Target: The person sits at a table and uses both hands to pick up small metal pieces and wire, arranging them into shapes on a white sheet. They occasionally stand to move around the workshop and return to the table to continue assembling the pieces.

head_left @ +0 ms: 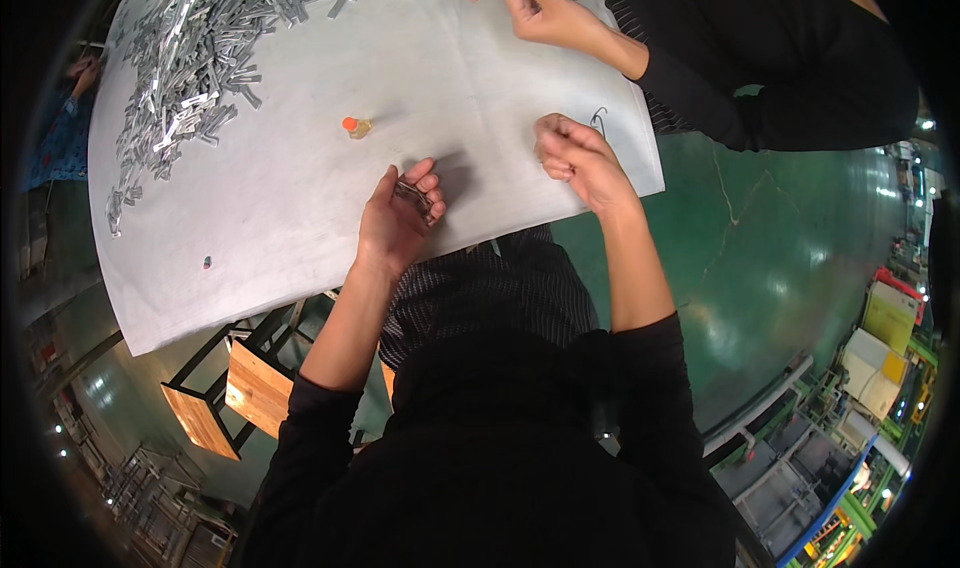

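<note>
My left hand (398, 218) is palm up near the front edge of the white-covered table (300, 208). Its fingers curl around small dark metal pieces (412, 196), whose exact kind I cannot make out. To the right, my right hand (588, 163) is closed above the table, with its fingers slightly blurred. Whatever it may hold is hidden. Just beyond its knuckles lie thin bent wire hooks (598, 120). A small bottle of yellowish liquid with an orange cap (355, 127) stands ahead of my left hand.
A big heap of flat grey metal strips (190, 78) spreads over the table's far left. Across from me, another person's hands (550, 18) hold a metal piece. A small coloured bit (208, 263) lies at the left. Wooden-topped stools (258, 388) stand below the table's edge.
</note>
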{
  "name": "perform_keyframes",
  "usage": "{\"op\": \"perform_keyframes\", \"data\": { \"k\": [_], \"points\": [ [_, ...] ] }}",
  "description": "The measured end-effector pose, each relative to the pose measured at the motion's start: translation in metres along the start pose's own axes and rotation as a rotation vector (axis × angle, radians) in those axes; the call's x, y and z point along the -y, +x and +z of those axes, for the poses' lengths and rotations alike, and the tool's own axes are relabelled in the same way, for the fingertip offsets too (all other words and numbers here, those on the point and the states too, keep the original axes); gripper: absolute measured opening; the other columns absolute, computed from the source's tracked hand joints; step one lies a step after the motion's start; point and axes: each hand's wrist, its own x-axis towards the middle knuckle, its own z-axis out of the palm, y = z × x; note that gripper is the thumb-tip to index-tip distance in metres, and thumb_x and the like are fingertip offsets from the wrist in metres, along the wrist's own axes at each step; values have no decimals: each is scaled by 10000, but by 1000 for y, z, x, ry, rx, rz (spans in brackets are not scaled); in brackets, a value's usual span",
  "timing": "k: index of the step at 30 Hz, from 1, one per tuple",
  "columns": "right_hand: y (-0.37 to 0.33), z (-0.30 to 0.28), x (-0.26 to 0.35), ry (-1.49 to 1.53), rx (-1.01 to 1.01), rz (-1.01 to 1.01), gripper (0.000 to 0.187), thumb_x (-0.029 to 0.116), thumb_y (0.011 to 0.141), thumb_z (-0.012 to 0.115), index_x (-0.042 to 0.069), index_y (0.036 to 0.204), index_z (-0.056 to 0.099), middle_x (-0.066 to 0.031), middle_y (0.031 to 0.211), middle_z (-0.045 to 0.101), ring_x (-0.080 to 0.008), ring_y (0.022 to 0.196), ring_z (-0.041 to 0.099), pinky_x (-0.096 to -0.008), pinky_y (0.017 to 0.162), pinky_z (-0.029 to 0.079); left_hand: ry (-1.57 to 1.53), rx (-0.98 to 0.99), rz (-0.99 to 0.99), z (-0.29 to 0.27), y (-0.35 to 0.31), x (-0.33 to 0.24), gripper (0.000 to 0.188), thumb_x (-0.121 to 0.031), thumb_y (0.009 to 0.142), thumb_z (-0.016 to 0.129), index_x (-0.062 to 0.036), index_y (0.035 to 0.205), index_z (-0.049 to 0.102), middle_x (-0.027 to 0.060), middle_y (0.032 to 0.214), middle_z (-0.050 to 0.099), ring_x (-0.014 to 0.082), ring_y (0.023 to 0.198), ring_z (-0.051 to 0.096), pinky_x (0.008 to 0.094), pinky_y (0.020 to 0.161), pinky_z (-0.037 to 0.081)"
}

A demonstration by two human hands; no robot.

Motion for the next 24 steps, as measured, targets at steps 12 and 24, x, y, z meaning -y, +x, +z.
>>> {"op": "perform_keyframes", "data": {
  "k": [12, 24],
  "points": [
    [63, -39, 11, -442, -593, -58, 310, 340, 852, 537, 47, 769, 595, -19, 579, 513, -132, 531, 474, -260, 487, 378, -17, 5, 18, 4, 1, 0, 405, -294, 951, 259, -25, 1079, 534, 35, 837, 544, 146, 759, 503, 270, 708, 427],
    [24, -54, 11, -1175, -827, -72, 254, 278, 785, 574, 47, 852, 656, -145, 812, 636, -284, 774, 609, -347, 703, 448, -44, 86, 10, -6, 2, 0, 460, -318, 958, 215, 11, 1069, 517, 67, 821, 561, 165, 729, 525, 288, 697, 463]
  ]
}}
